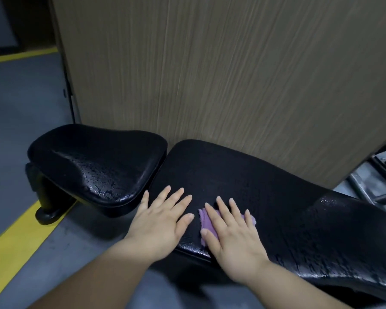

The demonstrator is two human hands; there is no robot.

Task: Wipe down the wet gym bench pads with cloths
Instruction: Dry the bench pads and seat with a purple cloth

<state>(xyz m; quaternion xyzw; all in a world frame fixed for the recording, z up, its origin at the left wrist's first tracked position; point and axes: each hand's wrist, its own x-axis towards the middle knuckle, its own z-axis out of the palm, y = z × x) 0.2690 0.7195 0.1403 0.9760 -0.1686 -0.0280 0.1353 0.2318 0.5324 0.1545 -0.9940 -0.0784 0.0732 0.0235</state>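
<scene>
A long black bench pad runs from the centre to the lower right, its surface glistening with water drops at the right end. A smaller black seat pad, also wet and shiny, sits to its left. My right hand lies flat with fingers spread on a small purple cloth, pressing it onto the long pad near its front edge. My left hand rests flat and open on the same pad's left end, beside the cloth, holding nothing.
A tall wood-grain panel stands right behind both pads. The grey floor has yellow lines at the left. Black bench legs sit under the seat pad, and metal frame bars lie at the right.
</scene>
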